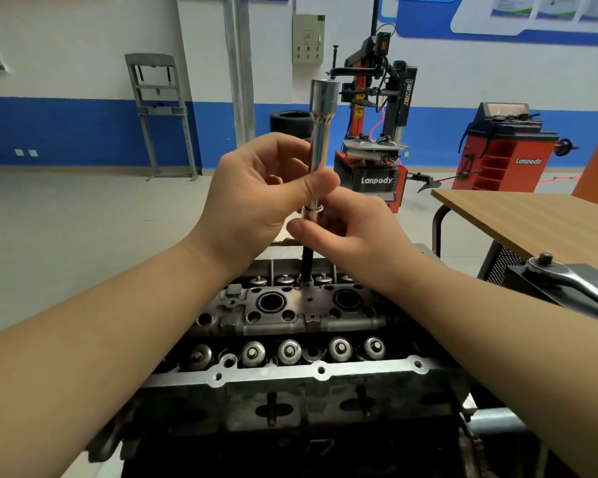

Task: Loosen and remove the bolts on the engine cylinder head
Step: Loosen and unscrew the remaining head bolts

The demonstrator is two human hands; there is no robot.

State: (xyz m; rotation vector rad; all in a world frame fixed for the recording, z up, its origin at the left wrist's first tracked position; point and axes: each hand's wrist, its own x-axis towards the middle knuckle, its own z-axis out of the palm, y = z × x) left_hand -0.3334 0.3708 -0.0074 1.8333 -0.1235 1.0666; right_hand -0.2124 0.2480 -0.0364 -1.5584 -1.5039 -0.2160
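- My left hand was curled round the shaft of the extension bar, thumb pressed across its front, while my right hand pinched the lower joint of that bar just beneath, fingers closed on it.
- The bar stood nearly upright, long axis vertical, its wide square-drive end pointing up at the ceiling and its dark lower section running down into a bolt well at the far side of the cylinder head.
- I judged the step to be spinning a loosened head bolt out by hand (the ratchet lay off to my right on a dark block beside the wooden table, not fitted to the bar).
- The bolt itself was hidden in its well, so I could not tell how far out it had come.
- The next move, as I read it, called for turning the bar with the fingers while holding it plumb, then lifting straight up so the bolt came clear without snagging the valve springs nearby.
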